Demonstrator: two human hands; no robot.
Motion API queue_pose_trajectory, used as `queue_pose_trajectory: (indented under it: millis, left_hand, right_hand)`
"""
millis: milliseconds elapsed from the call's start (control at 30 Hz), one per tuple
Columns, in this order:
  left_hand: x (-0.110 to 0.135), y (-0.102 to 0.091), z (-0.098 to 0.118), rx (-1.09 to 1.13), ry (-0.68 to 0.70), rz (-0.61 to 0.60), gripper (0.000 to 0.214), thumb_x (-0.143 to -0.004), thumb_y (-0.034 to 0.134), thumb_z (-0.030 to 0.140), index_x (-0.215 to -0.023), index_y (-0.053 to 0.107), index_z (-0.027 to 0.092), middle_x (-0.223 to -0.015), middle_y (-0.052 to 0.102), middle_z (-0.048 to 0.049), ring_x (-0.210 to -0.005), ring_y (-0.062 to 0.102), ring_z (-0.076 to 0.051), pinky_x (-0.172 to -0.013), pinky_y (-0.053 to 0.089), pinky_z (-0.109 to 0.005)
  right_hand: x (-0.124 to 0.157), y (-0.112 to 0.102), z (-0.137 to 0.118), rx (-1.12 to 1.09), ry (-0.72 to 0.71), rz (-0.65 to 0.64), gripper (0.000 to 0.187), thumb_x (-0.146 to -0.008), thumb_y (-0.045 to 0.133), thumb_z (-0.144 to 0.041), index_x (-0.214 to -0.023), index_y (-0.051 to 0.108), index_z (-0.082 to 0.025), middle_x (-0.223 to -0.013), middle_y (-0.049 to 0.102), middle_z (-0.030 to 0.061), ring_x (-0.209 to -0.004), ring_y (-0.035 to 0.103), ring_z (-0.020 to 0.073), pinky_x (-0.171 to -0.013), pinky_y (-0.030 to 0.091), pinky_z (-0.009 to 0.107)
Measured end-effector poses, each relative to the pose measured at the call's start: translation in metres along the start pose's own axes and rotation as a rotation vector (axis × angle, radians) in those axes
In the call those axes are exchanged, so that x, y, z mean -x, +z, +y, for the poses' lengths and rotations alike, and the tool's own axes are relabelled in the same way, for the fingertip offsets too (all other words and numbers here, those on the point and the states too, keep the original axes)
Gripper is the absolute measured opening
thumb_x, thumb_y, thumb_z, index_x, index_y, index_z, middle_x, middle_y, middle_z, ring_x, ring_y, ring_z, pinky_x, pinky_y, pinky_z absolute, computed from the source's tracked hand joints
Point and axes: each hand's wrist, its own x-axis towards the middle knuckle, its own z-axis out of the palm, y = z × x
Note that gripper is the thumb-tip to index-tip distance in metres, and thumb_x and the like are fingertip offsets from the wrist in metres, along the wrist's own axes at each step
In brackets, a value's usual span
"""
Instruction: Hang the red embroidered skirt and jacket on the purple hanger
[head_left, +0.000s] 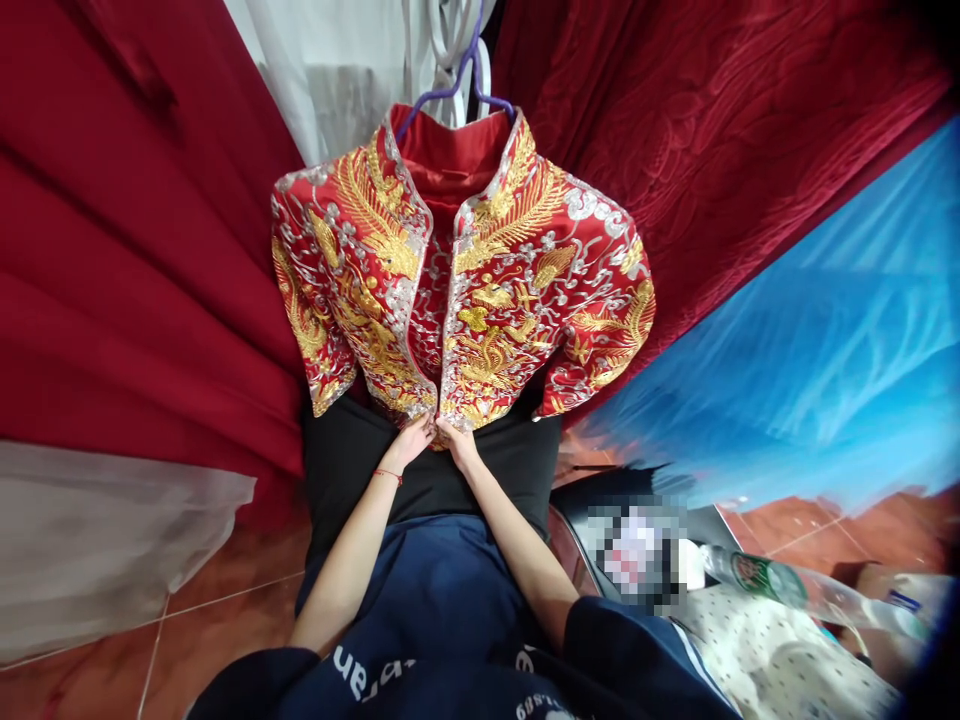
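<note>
A red jacket (480, 290) thick with gold and silver embroidery hangs on a purple hanger (459, 80) straight in front of me. Its front is open at the collar and the two panels meet at the bottom hem. My left hand (414, 438) pinches the bottom edge of the left panel. My right hand (457, 440) pinches the bottom edge of the right panel right beside it. Both hands have their fingers closed on the hem. A thin red cord circles my left wrist.
Red garments (127, 250) hang on the left and a red patterned one (720, 130) on the right. A blue cloth (825, 340) lies at right. A plastic bottle (795, 585) rests on a dotted fabric (772, 650) at lower right. The floor is reddish tile (210, 620).
</note>
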Motion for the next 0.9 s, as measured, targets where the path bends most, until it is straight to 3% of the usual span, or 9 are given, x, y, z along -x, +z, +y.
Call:
queue_pose_trajectory:
  millis: [233, 367, 533, 667, 900]
  left_hand:
    - [0.012, 0.013, 0.001, -0.028, 0.08, -0.009, 0.013, -0.071, 0.08, 0.011, -0.082, 0.073, 0.013, -0.083, 0.075, -0.0054, -0.086, 0.069, -0.016, -0.092, 0.047, -0.031]
    - [0.011, 0.013, 0.001, -0.027, 0.09, 0.016, 0.014, -0.07, 0.08, 0.009, -0.082, 0.073, 0.013, -0.08, 0.074, -0.005, -0.082, 0.068, -0.016, -0.091, 0.047, -0.031]
    - [0.005, 0.007, -0.003, -0.001, 0.099, 0.039, 0.005, -0.082, 0.073, 0.014, -0.087, 0.07, 0.013, -0.083, 0.07, -0.0023, -0.078, 0.065, -0.012, -0.084, 0.051, -0.03]
    - [0.001, 0.002, -0.005, 0.014, 0.094, 0.044, 0.018, -0.094, 0.063, 0.028, -0.102, 0.065, 0.013, -0.097, 0.067, -0.0036, -0.081, 0.064, -0.013, -0.073, 0.056, -0.031]
    - [-0.003, -0.003, -0.007, 0.034, 0.079, 0.02, 0.019, -0.095, 0.062, 0.029, -0.104, 0.063, 0.013, -0.095, 0.065, -0.0033, -0.076, 0.062, -0.011, -0.066, 0.056, -0.026]
  right_hand:
    - [-0.008, -0.006, 0.003, -0.005, 0.0, -0.01, 0.05, -0.054, 0.09, -0.026, -0.099, 0.067, -0.02, -0.098, 0.076, 0.0042, -0.09, 0.071, 0.0206, -0.08, 0.056, 0.032]
    - [-0.01, -0.008, 0.005, 0.004, 0.003, 0.003, 0.047, -0.055, 0.089, -0.026, -0.096, 0.068, -0.019, -0.092, 0.076, 0.0028, -0.083, 0.07, 0.018, -0.075, 0.055, 0.029]
    - [-0.009, -0.008, 0.003, 0.026, 0.002, -0.012, 0.045, -0.055, 0.089, -0.027, -0.095, 0.069, -0.019, -0.091, 0.076, 0.0023, -0.081, 0.07, 0.0177, -0.075, 0.056, 0.029]
    - [-0.008, -0.008, 0.0, 0.046, -0.019, -0.039, 0.047, -0.058, 0.089, -0.028, -0.099, 0.069, -0.019, -0.097, 0.076, 0.0033, -0.088, 0.071, 0.0201, -0.083, 0.057, 0.033]
    - [-0.009, -0.009, 0.003, 0.106, -0.048, -0.057, 0.049, -0.058, 0.089, -0.031, -0.101, 0.07, -0.018, -0.1, 0.077, 0.0054, -0.092, 0.072, 0.0234, -0.092, 0.056, 0.039]
